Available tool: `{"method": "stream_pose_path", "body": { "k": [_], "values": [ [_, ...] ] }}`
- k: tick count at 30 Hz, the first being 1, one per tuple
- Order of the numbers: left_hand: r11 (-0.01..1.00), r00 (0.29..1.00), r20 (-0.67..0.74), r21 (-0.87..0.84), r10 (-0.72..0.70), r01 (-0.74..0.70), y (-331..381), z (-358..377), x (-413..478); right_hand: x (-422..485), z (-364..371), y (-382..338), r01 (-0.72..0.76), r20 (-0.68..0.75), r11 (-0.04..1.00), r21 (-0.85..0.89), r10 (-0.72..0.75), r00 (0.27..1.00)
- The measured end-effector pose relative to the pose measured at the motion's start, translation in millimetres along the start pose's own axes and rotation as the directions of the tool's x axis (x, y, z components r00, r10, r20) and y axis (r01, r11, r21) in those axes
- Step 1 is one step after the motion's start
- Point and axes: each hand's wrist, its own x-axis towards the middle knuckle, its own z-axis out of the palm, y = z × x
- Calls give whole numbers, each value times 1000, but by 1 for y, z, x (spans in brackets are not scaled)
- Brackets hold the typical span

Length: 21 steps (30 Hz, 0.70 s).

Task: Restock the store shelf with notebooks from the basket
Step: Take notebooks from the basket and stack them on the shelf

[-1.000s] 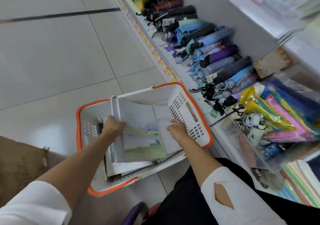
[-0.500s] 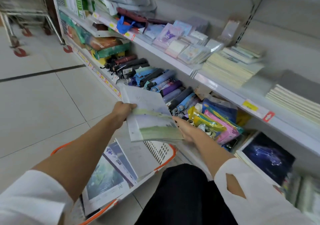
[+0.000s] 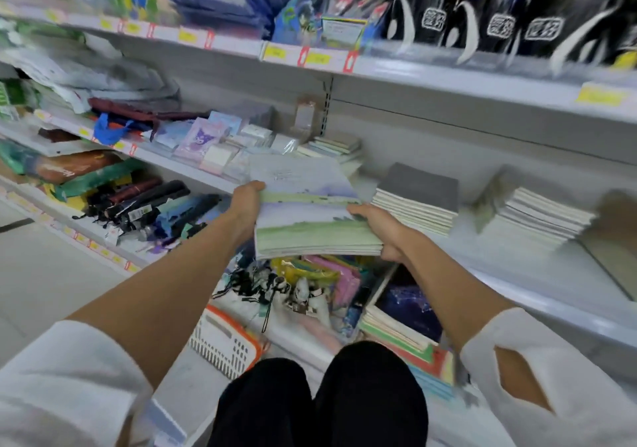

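Note:
A stack of notebooks (image 3: 303, 212) with pale green and lilac landscape covers hangs level in front of the middle shelf (image 3: 458, 264). My left hand (image 3: 246, 202) grips its left edge and my right hand (image 3: 381, 229) grips its right front corner from below. The stack's far end reaches over the shelf board, left of a grey-topped pile of notebooks (image 3: 418, 198). Down by my knees only a corner of the white and orange basket (image 3: 224, 346) shows.
Another notebook pile (image 3: 537, 219) lies further right on the shelf, small card packs (image 3: 203, 143) to the left. Folded umbrellas (image 3: 151, 205) fill the lower shelf. Colourful pouches (image 3: 320, 274) and a dark starry notebook (image 3: 410, 308) sit below the stack.
Both hands lifted the notebook stack out of the basket and carried it up and right to the middle shelf. The view swung upward from the floor to the shelves.

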Motion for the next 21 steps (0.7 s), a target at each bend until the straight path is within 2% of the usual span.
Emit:
{"method": "stream_pose_path", "body": {
  "k": [3, 5, 8, 10, 12, 15, 17, 21],
  "values": [
    [999, 995, 98, 31, 7, -10, 1, 49, 3, -7, -45, -7, 97, -124, 995, -19, -98, 987],
    [994, 984, 178, 110, -7, -13, -3, 78, 8, -8, -70, -11, 163, -231, 987, -5, -160, 960],
    [973, 956, 291, 228, -35, -33, -6, 118, 12, 1, -107, -15, 209, -411, 977, 30, -179, 894],
    [971, 937, 347, 238, -52, -34, -8, 142, 21, 10, -130, -18, 229, -511, 973, 34, -180, 840],
    [964, 936, 351, 255, -26, -69, -8, 166, 34, 22, -151, -23, 229, -618, 973, 34, -160, 770],
    [906, 932, 357, 373, 60, -202, -8, 201, 56, 42, -175, -31, 196, -721, 981, 6, -131, 680],
    [867, 918, 380, 413, 114, -279, -12, 222, 70, 59, -188, -33, 178, -750, 984, -7, -123, 650],
    [867, 904, 399, 383, 155, -318, -23, 252, 101, 88, -209, -36, 84, -787, 993, -81, -116, 606]
  ]
}}
